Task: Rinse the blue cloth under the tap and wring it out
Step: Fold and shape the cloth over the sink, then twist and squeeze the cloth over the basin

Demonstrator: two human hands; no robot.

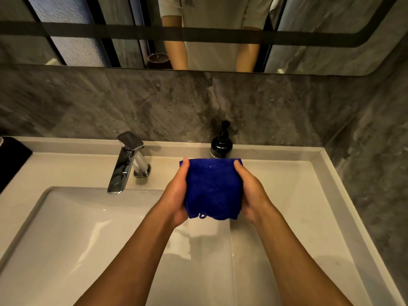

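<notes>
Both hands, left [176, 195] and right [251, 193], clamp the folded cloth [213, 188] between them, over the sink [66, 228], right of the tap [127, 162].

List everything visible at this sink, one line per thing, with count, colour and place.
cloth: one, deep blue, folded, held up between both hands to the right of the tap
tap: one, chrome, at the back of the sink, left of centre; no water seen running
soap bottle: one, black with a pump, on the back ledge behind the cloth
sink: one, white, below the hands
counter: one, white, around the sink
dark thing: one, black, on the counter at the left edge, partly cut off
wall: grey marble look, behind the counter
mirror: one, above the wall
left hand: grips the cloth's left side
right hand: grips the cloth's right side
</notes>
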